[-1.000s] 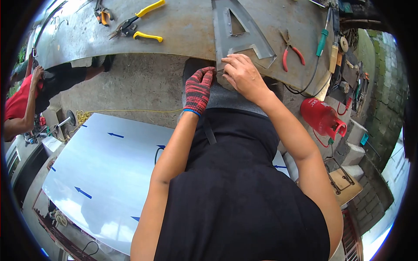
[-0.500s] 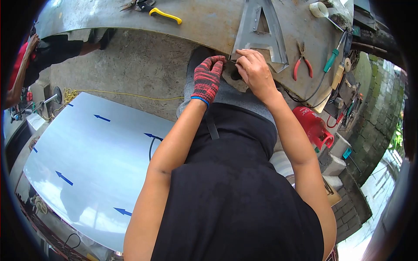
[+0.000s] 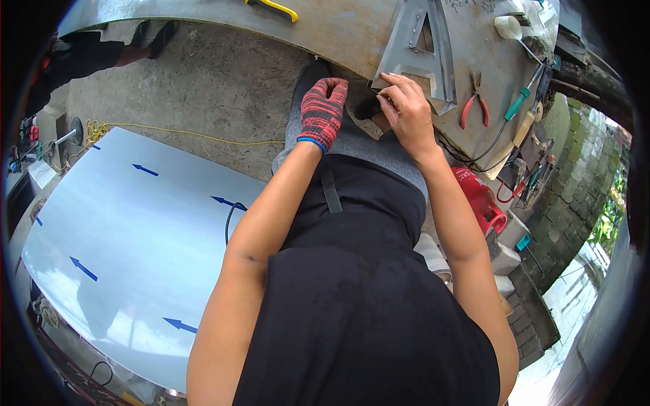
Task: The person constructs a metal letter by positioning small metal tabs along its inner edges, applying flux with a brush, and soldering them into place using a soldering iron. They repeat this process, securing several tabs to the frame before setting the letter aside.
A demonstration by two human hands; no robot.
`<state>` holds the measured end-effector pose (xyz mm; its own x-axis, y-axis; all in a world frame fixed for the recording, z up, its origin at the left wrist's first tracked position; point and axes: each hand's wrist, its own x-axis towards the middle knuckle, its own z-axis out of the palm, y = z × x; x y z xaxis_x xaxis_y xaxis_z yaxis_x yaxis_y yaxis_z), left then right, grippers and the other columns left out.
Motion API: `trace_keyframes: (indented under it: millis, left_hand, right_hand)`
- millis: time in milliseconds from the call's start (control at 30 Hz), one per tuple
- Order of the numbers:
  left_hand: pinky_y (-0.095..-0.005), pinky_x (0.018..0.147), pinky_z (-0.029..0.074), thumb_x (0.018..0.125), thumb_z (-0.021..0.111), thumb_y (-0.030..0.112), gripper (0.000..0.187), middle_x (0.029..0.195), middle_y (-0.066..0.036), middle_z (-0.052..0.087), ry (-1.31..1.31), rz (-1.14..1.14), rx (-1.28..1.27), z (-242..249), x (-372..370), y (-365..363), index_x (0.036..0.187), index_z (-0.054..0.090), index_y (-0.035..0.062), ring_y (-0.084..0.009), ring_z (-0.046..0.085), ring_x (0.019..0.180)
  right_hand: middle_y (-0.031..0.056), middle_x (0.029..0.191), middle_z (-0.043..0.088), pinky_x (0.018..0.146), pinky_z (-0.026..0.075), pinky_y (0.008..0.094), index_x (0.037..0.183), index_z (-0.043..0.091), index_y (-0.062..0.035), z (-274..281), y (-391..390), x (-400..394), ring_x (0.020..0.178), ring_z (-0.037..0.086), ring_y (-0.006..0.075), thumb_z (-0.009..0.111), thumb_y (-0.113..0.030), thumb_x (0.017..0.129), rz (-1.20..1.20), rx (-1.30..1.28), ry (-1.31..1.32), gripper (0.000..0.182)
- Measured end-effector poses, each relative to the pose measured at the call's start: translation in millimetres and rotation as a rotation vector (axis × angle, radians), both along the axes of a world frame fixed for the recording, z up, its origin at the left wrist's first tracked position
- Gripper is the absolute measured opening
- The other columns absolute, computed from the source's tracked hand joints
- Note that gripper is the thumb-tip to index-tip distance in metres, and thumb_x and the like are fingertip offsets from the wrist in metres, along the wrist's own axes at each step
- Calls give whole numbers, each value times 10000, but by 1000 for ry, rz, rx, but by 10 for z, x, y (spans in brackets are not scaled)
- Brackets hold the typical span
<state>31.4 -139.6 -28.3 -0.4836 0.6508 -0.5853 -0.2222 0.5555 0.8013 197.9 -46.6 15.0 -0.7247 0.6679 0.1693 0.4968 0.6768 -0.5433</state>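
Note:
A grey sheet-metal letter A lies on the metal workbench, its lower left foot at the front edge. My bare right hand is at that foot, fingers on top and thumb lower down, pinching the metal there. Left of it, just off the bench edge, is my left hand in a red and black knit glove. Its fingers are curled together; whatever they may hold is hidden. Red-handled pliers lie right of the letter.
The workbench also carries a yellow-handled tool, a white cup and a green-handled soldering iron. A red gas cylinder stands below right. A large shiny sheet with blue arrows lies left. Another person's legs show far left.
My left hand has drawn slightly left and up, away from my right hand, widening the gap between them. My right hand stays at the letter's foot. The view has shifted slightly.

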Motion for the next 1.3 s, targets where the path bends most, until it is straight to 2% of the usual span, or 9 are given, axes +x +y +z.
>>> trace_keyframes:
  millis: [67,167,200,267,333,500,600,800,1300]
  left_hand:
    - [-282,817,527,988,714,202,206,941,-28,731,80,-1,-10,-52,-35,26,1092,740,25,-87,634,878]
    - [-327,835,551,963,731,202,190,964,-110,751,570,-50,189,64,-157,101,1059,762,42,-177,701,869]
    - [-327,835,551,963,731,202,190,964,-110,751,571,-48,191,120,-238,165,1059,762,42,-177,701,869]
    - [-334,839,558,943,737,188,184,998,-130,753,554,-282,280,171,-374,306,1070,777,60,-218,719,894]
    - [-350,839,561,947,728,222,193,1031,-133,756,513,-313,223,248,-396,413,1086,792,104,-240,723,926]
    - [-417,904,551,950,667,463,339,1013,-94,768,777,-674,49,288,-423,660,1113,801,197,-287,730,961]
    - [-432,925,543,918,668,545,415,947,-71,776,726,-810,-13,356,-442,773,1120,801,208,-287,734,956]
    - [-393,929,506,903,685,571,418,924,-16,792,618,-1046,-137,526,-519,1010,1064,807,205,-244,740,924]
    - [-436,991,474,902,674,614,483,950,-44,791,717,-1010,-113,485,-434,933,1112,786,193,-281,734,981]
  right_hand:
    - [153,1214,708,1048,484,450,919,665,-15,11,-3,-10,1190,639,354,745,-43,828,-6,1,13,125]
    - [154,1211,711,1048,486,450,915,663,-13,9,-10,-17,1185,643,357,746,-43,825,-10,6,22,125]
    - [154,1211,711,1048,486,450,915,663,-13,10,-5,-22,1185,643,357,746,-43,825,-8,9,23,125]
    - [157,1211,712,1045,489,450,912,663,-10,5,-19,-25,1186,643,358,747,-41,823,-24,4,33,126]
    - [159,1211,712,1041,492,450,912,664,-8,-10,-24,-31,1186,643,358,746,-37,823,-34,2,40,125]
    - [161,1212,711,1026,503,443,915,667,-4,-34,-9,-55,1186,643,357,744,-28,823,-58,-4,50,122]
    - [162,1213,712,1015,511,437,916,669,-2,-34,2,-78,1185,643,355,745,-24,820,-69,-9,58,124]
    - [159,1212,711,1007,514,440,925,670,-3,-44,22,-98,1186,640,354,748,-24,817,-83,-3,56,134]
    - [159,1254,686,1063,487,453,1006,682,2,4,94,-9,1240,607,355,734,-10,833,41,42,-22,181]
